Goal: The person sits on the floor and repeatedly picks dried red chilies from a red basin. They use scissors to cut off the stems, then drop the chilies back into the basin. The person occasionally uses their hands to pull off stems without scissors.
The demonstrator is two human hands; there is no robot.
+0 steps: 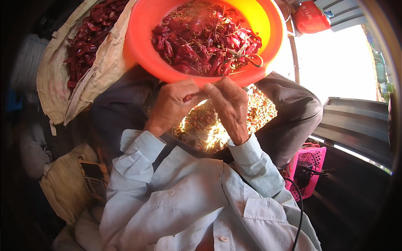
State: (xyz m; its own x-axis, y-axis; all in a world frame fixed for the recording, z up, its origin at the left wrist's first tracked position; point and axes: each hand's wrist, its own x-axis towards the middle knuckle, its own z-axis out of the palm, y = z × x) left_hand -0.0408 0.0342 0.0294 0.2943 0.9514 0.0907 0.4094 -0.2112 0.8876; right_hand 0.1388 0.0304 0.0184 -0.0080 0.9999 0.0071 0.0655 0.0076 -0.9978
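Observation:
Dried red chilli peppers [194, 47] with stems fill much of an orange plastic basin [147, 59] in front of me. A pair of scissors [237, 54] with cord-wrapped handles lies on them at the right. My left hand [176, 102] is closed around a dried red chilli [188, 97] just below the basin's near rim. Close beside it, my right hand [229, 105] has thumb and forefinger bent together at the rim; whether something small is between them cannot be told. Stem scraps [260, 106] are heaped on the ground below, between my legs.
An open woven sack [116, 53] with more dried chillies [86, 47] leans left of the basin. A pink plastic basket [318, 163] with a black device and cables stands at the right, near corrugated metal panels [355, 119]. A red bag [311, 18] is at upper right.

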